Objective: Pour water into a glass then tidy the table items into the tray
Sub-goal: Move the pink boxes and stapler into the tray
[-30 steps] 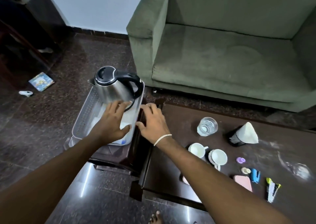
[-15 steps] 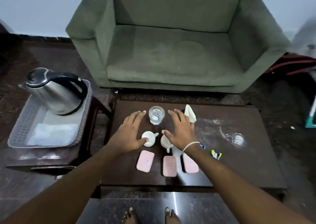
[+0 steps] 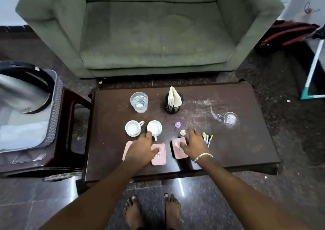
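Note:
A glass of water (image 3: pixel 139 101) stands at the back of the dark table (image 3: pixel 228 147). Two white cups (image 3: pixel 133 128) (image 3: pixel 154 127) sit in front of it. Three pink rectangular pieces lie in a row near the front edge. My left hand (image 3: pixel 140 150) rests spread over the left pink piece (image 3: pixel 126 149) and the middle pink piece (image 3: pixel 159 154). My right hand (image 3: pixel 193 144) lies with spread fingers on the right pink piece (image 3: pixel 176 150). The grey tray (image 3: pixel 54 106) at far left holds the steel kettle (image 3: pixel 22 96).
A black holder with napkins (image 3: pixel 173 100), a purple cap (image 3: pixel 177 124), a cream cap (image 3: pixel 182 132) and pens (image 3: pixel 208 138) lie on the table. A water spill (image 3: pixel 228 119) marks the right side. A green sofa (image 3: pixel 149 36) stands behind. The tray sits on a brown stool (image 3: pixel 70 124).
Both hands left the tray with the kettle, swung right over the cups and glass, then drew back toward me onto the pink pieces. The view turned from the tray to the table.

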A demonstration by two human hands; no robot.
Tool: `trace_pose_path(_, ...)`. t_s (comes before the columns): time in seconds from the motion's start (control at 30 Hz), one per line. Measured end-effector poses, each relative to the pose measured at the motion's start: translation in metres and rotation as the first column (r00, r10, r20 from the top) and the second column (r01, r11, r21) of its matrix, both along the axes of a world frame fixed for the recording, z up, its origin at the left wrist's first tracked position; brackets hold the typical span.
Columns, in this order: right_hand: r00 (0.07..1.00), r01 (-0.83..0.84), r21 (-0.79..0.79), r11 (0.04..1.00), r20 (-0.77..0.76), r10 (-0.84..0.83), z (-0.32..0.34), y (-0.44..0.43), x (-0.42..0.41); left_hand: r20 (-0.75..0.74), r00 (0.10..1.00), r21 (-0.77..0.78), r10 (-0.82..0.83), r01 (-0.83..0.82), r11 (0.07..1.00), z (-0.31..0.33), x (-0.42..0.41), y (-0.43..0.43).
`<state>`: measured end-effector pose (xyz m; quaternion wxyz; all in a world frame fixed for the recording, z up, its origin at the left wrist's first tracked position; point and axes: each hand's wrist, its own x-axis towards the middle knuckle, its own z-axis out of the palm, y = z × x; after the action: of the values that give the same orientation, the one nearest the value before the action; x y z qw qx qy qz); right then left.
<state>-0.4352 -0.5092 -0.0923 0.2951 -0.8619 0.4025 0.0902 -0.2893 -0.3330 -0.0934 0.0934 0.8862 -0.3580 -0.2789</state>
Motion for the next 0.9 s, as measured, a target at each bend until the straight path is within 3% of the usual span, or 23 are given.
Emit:
trace_pose_path(0.13,0.954,0.285,0.107,0.953,-0.133,-0.27,-0.036,0.015,-0.016,-0.022,0.989,0.174,0.148,-0.142,0.974,-0.032,-0.032,-0.001)
trace_pose_path(0.23,0.92,0.379,0.177,0.908,-0.179,-0.349,-0.057,0.021,-0.021,-0.085,0.964,0.215,0.251,-0.228,0.95,-0.05,-0.043,-0.001)
trace_pose_path(0.43,0.856,0.516,0.289,0.806,-0.152,-0.493,-0.077,0.016,-0.025,-0.318,0.788,0.227,0.527,-0.477,0.849,-0.063,-0.046,-0.003)
trace_pose_path(0.53,0.798,0.594,0.352,0.723,-0.15,-0.583,-0.08,0.011,-0.029,-0.355,0.756,0.233,0.551,-0.499,0.835,-0.063,-0.046,-0.004)
trace_pose_path(0.7,0.749,0.631,0.411,0.658,-0.105,-0.654,-0.068,0.012,-0.039,-0.402,0.776,0.188,0.486,-0.45,0.873,-0.049,-0.045,0.0)
trace_pose_path(0.9,0.754,0.545,0.55,0.633,0.009,-0.657,-0.001,0.044,0.011,-0.544,0.725,-0.081,0.423,-0.547,0.833,0.009,0.015,0.046)
